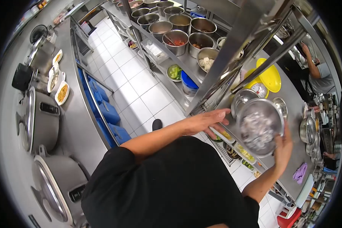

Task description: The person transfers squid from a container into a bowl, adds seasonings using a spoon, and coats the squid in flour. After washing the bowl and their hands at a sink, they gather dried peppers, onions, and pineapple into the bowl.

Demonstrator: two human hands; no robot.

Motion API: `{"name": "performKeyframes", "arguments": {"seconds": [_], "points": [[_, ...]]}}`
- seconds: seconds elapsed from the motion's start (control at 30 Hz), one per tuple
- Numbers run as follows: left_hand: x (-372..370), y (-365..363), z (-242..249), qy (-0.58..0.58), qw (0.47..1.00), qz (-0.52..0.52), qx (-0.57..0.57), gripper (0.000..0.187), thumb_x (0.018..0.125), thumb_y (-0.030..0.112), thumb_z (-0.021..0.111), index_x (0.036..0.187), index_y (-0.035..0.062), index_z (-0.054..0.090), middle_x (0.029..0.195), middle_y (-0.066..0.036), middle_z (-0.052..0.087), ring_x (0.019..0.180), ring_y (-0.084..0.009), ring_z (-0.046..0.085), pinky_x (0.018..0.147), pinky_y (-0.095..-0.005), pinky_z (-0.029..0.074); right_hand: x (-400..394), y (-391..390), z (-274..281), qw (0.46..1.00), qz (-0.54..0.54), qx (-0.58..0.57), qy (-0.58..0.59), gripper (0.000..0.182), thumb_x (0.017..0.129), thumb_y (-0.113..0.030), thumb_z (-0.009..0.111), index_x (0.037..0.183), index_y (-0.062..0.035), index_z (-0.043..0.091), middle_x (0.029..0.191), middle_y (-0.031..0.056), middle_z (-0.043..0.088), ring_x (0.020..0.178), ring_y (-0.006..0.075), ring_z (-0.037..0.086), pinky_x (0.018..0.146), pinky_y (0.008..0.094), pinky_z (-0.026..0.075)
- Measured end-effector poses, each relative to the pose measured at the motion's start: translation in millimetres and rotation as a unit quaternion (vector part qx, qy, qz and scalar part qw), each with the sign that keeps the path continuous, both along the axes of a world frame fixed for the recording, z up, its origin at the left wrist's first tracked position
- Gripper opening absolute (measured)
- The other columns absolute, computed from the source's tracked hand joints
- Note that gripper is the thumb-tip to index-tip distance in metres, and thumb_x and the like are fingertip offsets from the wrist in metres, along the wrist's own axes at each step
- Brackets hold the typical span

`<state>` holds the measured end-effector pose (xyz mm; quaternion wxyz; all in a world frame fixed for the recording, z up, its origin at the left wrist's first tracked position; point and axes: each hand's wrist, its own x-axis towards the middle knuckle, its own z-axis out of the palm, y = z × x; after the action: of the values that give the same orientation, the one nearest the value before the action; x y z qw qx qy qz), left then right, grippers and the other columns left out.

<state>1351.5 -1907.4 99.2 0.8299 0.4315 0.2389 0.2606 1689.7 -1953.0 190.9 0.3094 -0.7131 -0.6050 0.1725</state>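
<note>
My right hand (283, 150) grips the rim of a round metal bowl (276, 116) on its near right side. The bowl is tilted and smeared by motion. Inside it are pale whitish-grey pieces (257, 128), too blurred to name. My left hand (212, 121) is just left of the bowl, apart from it, with its fingers stretched out and holding nothing. Right behind the bowl sit other metal bowls (241, 99) on the steel counter. A dial scale (259, 89) and yellow oval plates (269, 74) are beyond them.
A steel post (225, 57) rises close to my left hand. Several metal pots of ingredients (175, 42) line the shelf ahead. A purple cloth (300, 173) lies on the right counter. Large cookers (41, 117) stand at left. Another person's arm (311, 64) shows at far right.
</note>
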Motion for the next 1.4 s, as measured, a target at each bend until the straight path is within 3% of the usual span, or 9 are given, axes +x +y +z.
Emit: {"name": "performKeyframes", "arguments": {"seconds": [0.1, 0.2, 0.33, 0.53, 0.63, 0.87, 1.03, 1.17, 1.4], "points": [[-33.5, 7.2, 15.0, -0.118, 0.989, 0.01, -0.094, 0.078, 0.096, 0.06, 0.047, 0.15, 0.0071, 0.03, 0.14, -0.016, 0.048, 0.127, -0.028, 0.051, 0.098, -0.0429, 0.05, -105.5, -2.9, 1.0, 0.997, 0.028, -0.075, 0.002, 0.057, 0.086, -0.013, 0.054, 0.142, -0.0081, 0.048, 0.104, 0.0258, 0.068, 0.091, 0.0228, 0.068, 0.083, 0.0353, 0.05], [-100.5, 26.1, 4.0, -0.01, 0.994, 0.089, -0.065, 0.066, 0.096, 0.044, 0.058, 0.143, 0.0023, 0.038, 0.134, -0.014, 0.053, 0.122, -0.0248, 0.054, 0.098, -0.0424, 0.05, -186.6, 31.3, -37.9, 0.994, 0.105, 0.015, 0.007, 0.051, 0.089, -0.019, 0.054, 0.139, -0.0088, 0.05, 0.098, 0.0289, 0.067, 0.083, 0.0342, 0.07, 0.077, 0.0414, 0.051], [-220.2, 55.8, -17.7, -0.033, 0.95, 0.264, -0.161, 0.049, 0.096, 0.029, 0.061, 0.133, -0.0012, 0.047, 0.125, -0.014, 0.059, 0.115, -0.0228, 0.058, 0.103, -0.0379, 0.046, -308.0, 107.6, -30.8, 0.987, 0.158, -0.034, -0.019, 0.045, 0.095, -0.035, 0.055, 0.132, -0.0094, 0.056, 0.1, 0.0233, 0.068, 0.093, 0.0429, 0.064, 0.083, 0.0462, 0.05], [-344.2, 89.2, -23.9, -0.036, 0.886, 0.459, -0.06, 0.049, 0.097, 0.027, 0.056, 0.136, -0.0008, 0.045, 0.127, -0.014, 0.058, 0.117, -0.0225, 0.055, 0.104, -0.0367, 0.042, -443.9, 308.1, -26.6, 0.972, 0.167, 0.079, -0.145, 0.034, 0.093, -0.035, 0.05, 0.111, -0.0133, 0.07, 0.1, 0.0165, 0.071, 0.095, 0.036, 0.066, 0.083, 0.048, 0.05], [-374.5, 96.7, -26.4, -0.03, 0.855, 0.513, -0.069, 0.05, 0.098, 0.025, 0.053, 0.139, -0.0011, 0.042, 0.131, -0.014, 0.055, 0.119, -0.0232, 0.054, 0.105, -0.0368, 0.04, -508.9, 376.0, -20.0, 0.936, 0.19, -0.113, -0.274, 0.037, 0.084, -0.033, 0.064, 0.109, -0.008, 0.072, 0.115, 0.0153, 0.068, 0.108, 0.0323, 0.065, 0.088, 0.0437, 0.051], [-399.0, 117.7, -42.8, -0.05, 0.838, 0.539, -0.061, 0.049, 0.099, 0.023, 0.05, 0.14, -0.0023, 0.04, 0.134, -0.015, 0.053, 0.121, -0.0239, 0.054, 0.104, -0.0373, 0.041, -520.2, 429.7, -37.9, 0.846, 0.245, -0.208, -0.426, 0.036, 0.08, -0.023, 0.064, 0.112, -0.0079, 0.072, 0.122, 0.0126, 0.066, 0.117, 0.0302, 0.062, 0.09, 0.044, 0.053], [-396.9, 154.0, -46.7, -0.054, 0.828, 0.554, -0.068, 0.046, 0.099, 0.022, 0.05, 0.136, -0.003, 0.044, 0.13, -0.014, 0.056, 0.117, -0.0236, 0.056, 0.103, -0.0374, 0.043, -492.1, 437.6, -45.2, 0.813, 0.321, -0.036, -0.484, 0.017, 0.073, -0.01, 0.066, 0.086, -0.002, 0.074, 0.094, 0.0212, 0.071, 0.088, 0.0326, 0.071, 0.074, 0.0425, 0.057], [-394.2, 181.5, -26.0, -0.047, 0.822, 0.564, -0.058, 0.039, 0.1, 0.023, 0.05, 0.127, -0.0055, 0.052, 0.125, -0.014, 0.06, 0.112, -0.0223, 0.06, 0.1, -0.0353, 0.045, -473.0, 450.5, -90.0, 0.812, 0.38, 0.159, -0.414, 0.013, 0.078, -0.012, 0.061, 0.081, -0.0052, 0.071, 0.083, 0.0168, 0.071, 0.079, 0.0331, 0.07, 0.07, 0.0434, 0.056], [-421.2, 227.8, -19.9, -0.016, 0.86, 0.505, -0.075, 0.043, 0.098, 0.025, 0.054, 0.129, -0.0034, 0.049, 0.122, -0.014, 0.06, 0.112, -0.022, 0.059, 0.098, -0.0359, 0.046, -460.8, 430.9, -76.6, 0.836, 0.436, 0.128, -0.309, 0.009, 0.081, -0.007, 0.054, 0.082, -0.0015, 0.061, 0.086, 0.0158, 0.064, 0.088, 0.0337, 0.064, 0.078, 0.0424, 0.052]]}}
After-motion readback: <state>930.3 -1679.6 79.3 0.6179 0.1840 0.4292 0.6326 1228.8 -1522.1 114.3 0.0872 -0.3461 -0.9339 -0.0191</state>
